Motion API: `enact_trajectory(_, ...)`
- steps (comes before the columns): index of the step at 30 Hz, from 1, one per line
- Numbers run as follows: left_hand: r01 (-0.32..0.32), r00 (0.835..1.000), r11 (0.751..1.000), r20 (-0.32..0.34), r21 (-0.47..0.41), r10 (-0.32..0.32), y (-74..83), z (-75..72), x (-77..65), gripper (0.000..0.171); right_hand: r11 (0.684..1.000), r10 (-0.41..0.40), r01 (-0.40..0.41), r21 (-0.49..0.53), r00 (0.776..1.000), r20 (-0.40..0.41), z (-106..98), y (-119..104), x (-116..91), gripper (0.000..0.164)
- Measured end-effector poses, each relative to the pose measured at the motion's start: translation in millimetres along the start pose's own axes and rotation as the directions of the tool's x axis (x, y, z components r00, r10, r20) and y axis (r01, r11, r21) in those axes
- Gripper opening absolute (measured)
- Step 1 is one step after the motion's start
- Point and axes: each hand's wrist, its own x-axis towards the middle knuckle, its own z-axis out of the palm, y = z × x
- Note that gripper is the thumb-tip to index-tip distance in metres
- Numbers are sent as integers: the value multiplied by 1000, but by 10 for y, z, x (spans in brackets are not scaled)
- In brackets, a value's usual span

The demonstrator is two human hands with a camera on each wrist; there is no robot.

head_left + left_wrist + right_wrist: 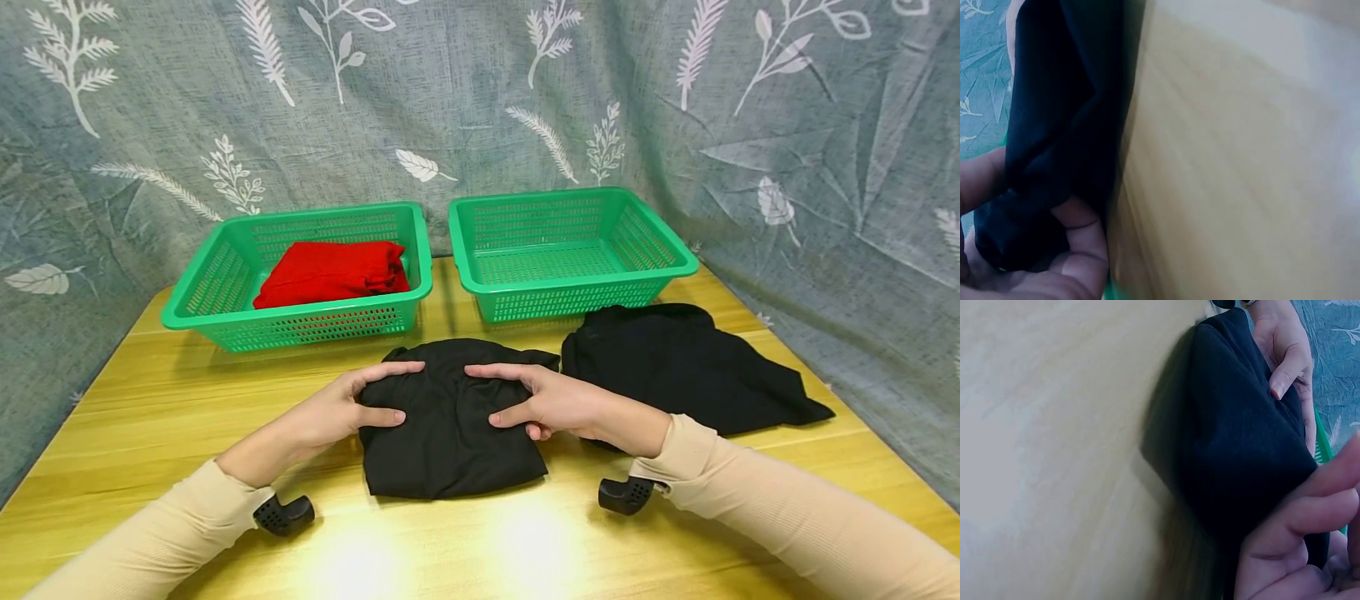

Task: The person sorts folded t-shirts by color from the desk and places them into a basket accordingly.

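A black garment (457, 450), folded into a rough bundle, lies on the table between both hands; its exact kind cannot be told. My left hand (352, 404) grips its left side, thumb and index finger on top. In the left wrist view, other fingers (1082, 240) of that hand curl under the dark fabric (1054, 119). My right hand (551, 402) holds the opposite side, its thumb over the cloth. Curled fingers (1279, 544) show at the bundle's edge in the right wrist view, though part of that grip is hidden.
Behind the bundle stand two green plastic baskets. Folded red cloth (330, 271) lies in the left basket (300, 321); the right basket (570, 287) shows its bare bottom. Another black garment (675, 367) spreads over the wooden table (150, 417) at right, close to my right forearm.
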Motion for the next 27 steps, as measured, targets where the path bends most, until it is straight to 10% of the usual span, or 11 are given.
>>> enact_trajectory(27,-49,995,998,-88,44,53,148,34,3,66,997,-75,76,8,995,-72,-69,-119,-98,66)
